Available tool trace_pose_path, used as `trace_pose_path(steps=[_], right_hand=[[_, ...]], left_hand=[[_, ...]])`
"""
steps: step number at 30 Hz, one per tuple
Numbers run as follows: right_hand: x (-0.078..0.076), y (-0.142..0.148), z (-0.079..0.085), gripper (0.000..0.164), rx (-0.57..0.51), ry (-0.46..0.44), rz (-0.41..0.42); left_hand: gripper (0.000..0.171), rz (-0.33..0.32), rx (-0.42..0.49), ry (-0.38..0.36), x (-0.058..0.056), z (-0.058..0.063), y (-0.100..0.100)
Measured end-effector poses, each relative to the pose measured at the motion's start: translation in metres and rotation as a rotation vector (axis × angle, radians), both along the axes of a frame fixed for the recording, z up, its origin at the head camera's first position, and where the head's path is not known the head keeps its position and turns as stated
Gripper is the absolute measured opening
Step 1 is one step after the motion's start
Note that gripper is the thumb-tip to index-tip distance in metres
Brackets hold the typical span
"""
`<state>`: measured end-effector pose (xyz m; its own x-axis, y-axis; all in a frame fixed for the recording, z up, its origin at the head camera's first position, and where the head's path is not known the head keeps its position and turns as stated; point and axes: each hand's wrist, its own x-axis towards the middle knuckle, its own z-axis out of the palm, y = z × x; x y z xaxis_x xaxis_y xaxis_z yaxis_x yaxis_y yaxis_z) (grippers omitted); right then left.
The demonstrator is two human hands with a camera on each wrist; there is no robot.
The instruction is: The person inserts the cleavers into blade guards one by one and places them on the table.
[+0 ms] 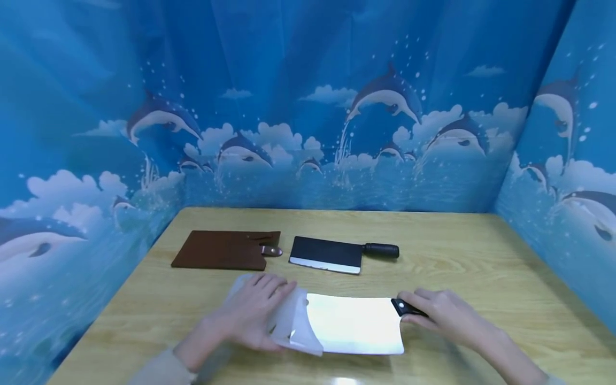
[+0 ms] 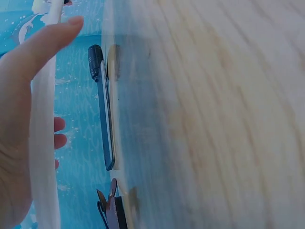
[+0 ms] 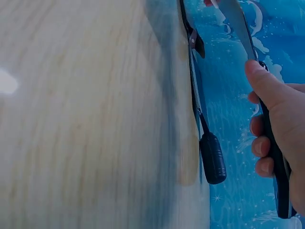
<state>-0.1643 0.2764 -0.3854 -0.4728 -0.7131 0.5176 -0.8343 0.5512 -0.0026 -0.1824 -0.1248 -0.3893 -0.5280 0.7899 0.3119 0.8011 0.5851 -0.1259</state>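
My right hand (image 1: pixel 440 313) grips a cleaver by its black handle (image 3: pixel 272 148), fingers wrapped round it and thumb toward the blade. The bright, wide blade (image 1: pixel 356 325) is held over the near part of the table. Its left end sits inside a translucent white blade sheath (image 1: pixel 304 323). My left hand (image 1: pixel 257 310) holds the sheath across its width, with the thumb (image 2: pixel 52 40) on one side and the fingertips (image 2: pixel 59 140) on the other. How far the blade reaches inside is hidden by the hand.
Behind them a second cleaver (image 1: pixel 327 254), with a black blade and round black handle, lies on the wooden table (image 1: pixel 462 251). To its left lies a brown leather-like sheath (image 1: pixel 218 250) with a snap strap (image 1: pixel 271 251). A blue dolphin curtain (image 1: pixel 289 107) surrounds the table.
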Motion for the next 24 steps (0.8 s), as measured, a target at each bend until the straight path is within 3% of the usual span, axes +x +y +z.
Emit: trace_pose_path(steps=[9, 12, 19, 24], right_hand=[[0.019, -0.007, 0.012, 0.029, 0.017, -0.1, -0.098], [0.022, -0.008, 0.014, 0.028, 0.012, -0.089, -0.104], [0.031, -0.008, 0.005, 0.03, -0.003, -0.017, -0.086], [0.034, -0.01, 0.0, 0.032, -0.009, -0.078, -0.1]], left_hand=[[0.106, -0.02, 0.049, 0.024, 0.002, 0.003, -0.002], [0.107, -0.019, 0.055, 0.015, 0.002, 0.004, -0.002], [0.107, -0.044, 0.041, -0.018, 0.002, 0.003, -0.003], [0.106, -0.046, 0.026, -0.027, 0.002, 0.0, 0.001]])
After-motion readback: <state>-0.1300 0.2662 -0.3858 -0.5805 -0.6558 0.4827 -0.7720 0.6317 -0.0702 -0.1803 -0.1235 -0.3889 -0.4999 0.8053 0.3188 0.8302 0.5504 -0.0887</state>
